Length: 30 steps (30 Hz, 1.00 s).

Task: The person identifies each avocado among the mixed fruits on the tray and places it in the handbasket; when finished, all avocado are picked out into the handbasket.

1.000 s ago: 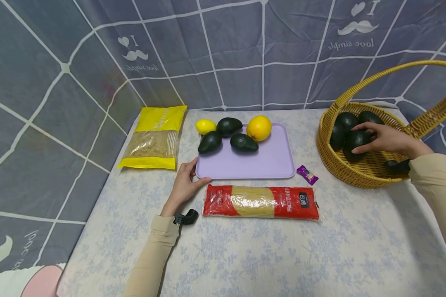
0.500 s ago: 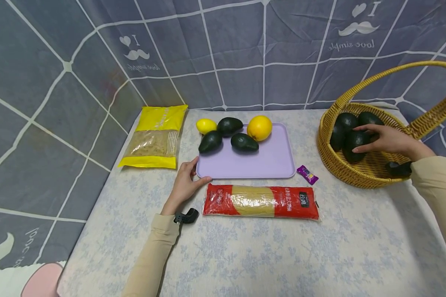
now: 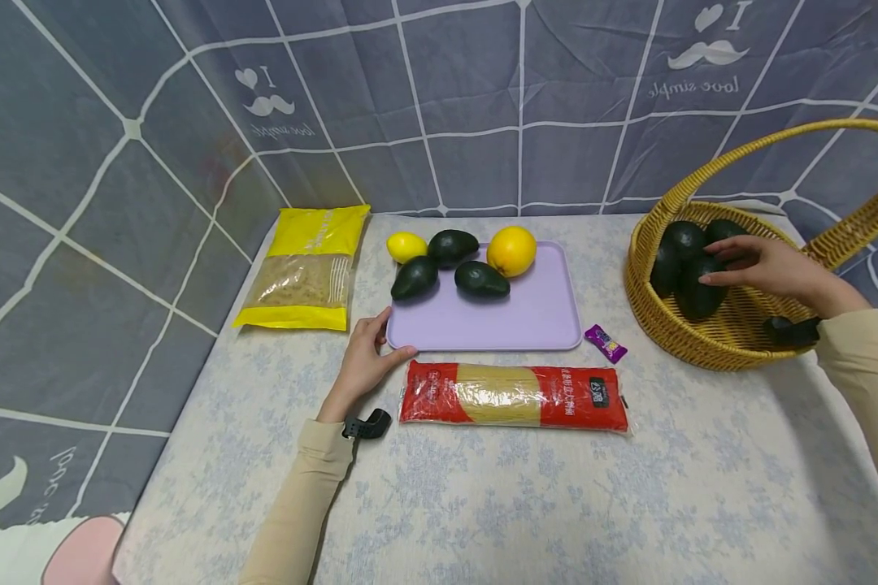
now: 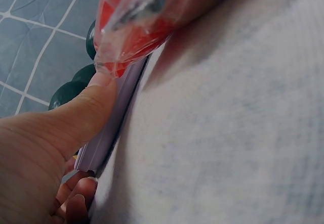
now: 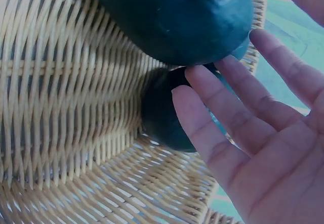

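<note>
My left hand holds the near-left corner of the lilac tray, thumb along its front edge and fingers at its side. On the tray's left and back lie dark green avocados and an orange-yellow round fruit; a lemon sits at its back-left corner. My right hand is inside the wicker basket, over several avocados. In the right wrist view its fingers are loosely extended beside a large avocado, fingertips close to or touching it, thumb apart.
A red noodle packet lies in front of the tray. Between tray and basket is a purple wrapped candy. At the left lies a yellow bag. The basket's tall handle arches above its opening.
My right hand has loosened from the avocado in the basket and drawn slightly right; its thumb and fingers have spread off it. My left hand stays at the tray corner.
</note>
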### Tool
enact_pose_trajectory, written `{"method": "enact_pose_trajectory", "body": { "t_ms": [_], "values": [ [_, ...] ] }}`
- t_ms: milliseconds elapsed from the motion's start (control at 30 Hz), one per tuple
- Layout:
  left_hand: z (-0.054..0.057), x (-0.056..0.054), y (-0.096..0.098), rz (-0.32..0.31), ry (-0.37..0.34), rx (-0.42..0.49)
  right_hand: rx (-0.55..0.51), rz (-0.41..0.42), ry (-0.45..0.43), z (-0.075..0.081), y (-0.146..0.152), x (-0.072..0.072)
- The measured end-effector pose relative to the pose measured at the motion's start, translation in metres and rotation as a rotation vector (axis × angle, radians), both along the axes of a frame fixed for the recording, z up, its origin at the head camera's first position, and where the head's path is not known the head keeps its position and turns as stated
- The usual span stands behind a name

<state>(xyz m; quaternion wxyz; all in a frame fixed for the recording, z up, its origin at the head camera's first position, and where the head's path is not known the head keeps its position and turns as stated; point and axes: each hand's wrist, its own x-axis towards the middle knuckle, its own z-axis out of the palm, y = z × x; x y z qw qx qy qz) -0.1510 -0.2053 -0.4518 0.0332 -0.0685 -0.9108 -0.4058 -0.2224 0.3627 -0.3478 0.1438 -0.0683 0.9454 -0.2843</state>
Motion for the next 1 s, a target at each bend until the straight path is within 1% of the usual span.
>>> {"method": "enact_pose_trajectory", "body": {
  "t_ms": [133,267,333,467,667,767,900,967,1000],
  "values": [
    [-0.001,-0.001,0.0,-0.001,0.006,-0.005,0.006,-0.007,0.03,0.004,-0.001,0.002],
    [-0.001,0.0,0.0,-0.003,0.002,-0.008,0.013,-0.031,0.059,0.008,-0.003,0.006],
    [0.0,0.0,0.0,-0.005,-0.001,-0.007,0.02,-0.063,0.095,0.011,-0.005,0.01],
    [0.0,0.0,0.0,0.0,-0.005,-0.006,-0.008,-0.118,0.194,0.015,-0.01,0.018],
    [0.0,0.001,0.0,0.001,-0.007,-0.015,-0.089,-0.182,0.382,0.024,-0.025,0.033],
    [0.0,0.001,0.0,0.0,-0.006,-0.016,-0.152,-0.24,0.481,0.028,-0.033,0.043],
    [0.001,0.001,0.001,-0.001,-0.005,-0.014,-0.292,-0.266,0.696,0.035,-0.045,0.053],
    [0.001,0.001,0.001,0.0,-0.008,-0.013,-0.347,-0.245,0.823,0.038,-0.051,0.056],
    [0.001,0.001,0.001,0.001,-0.01,-0.012,-0.37,-0.234,0.87,0.04,-0.054,0.057]
  ]
}}
